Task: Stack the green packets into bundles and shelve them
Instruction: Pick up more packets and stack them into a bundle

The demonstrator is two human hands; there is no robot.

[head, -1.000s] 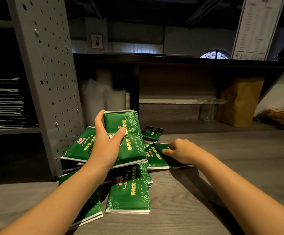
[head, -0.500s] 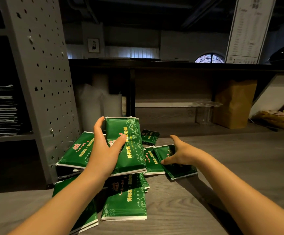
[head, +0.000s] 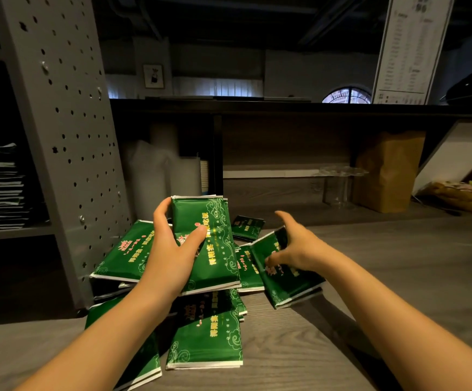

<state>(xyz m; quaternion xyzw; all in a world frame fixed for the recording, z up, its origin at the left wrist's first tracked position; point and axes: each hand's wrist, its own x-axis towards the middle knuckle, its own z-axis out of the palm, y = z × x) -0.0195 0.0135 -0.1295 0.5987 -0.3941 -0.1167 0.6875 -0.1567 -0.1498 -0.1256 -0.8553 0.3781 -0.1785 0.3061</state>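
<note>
Grey wooden counter (head: 384,277) ahead of me, perforated shelf upright (head: 68,136) on the left, loose green packets (head: 206,340) heaped between. My left hand (head: 170,258) grips the bundle (head: 212,221) above the heap, thumb across its face, fingers round the far edge. Change now: my right hand (head: 299,249), flat on a single packet (head: 285,280) a second ago, has tilted it up off the counter, fingers curled onto it, thumb spread wide. It looks bound for the bundle.

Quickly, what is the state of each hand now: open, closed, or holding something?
Left hand: holds a stack of green packets.
Right hand: holds a tilted green packet, fingers curled on it.
</note>
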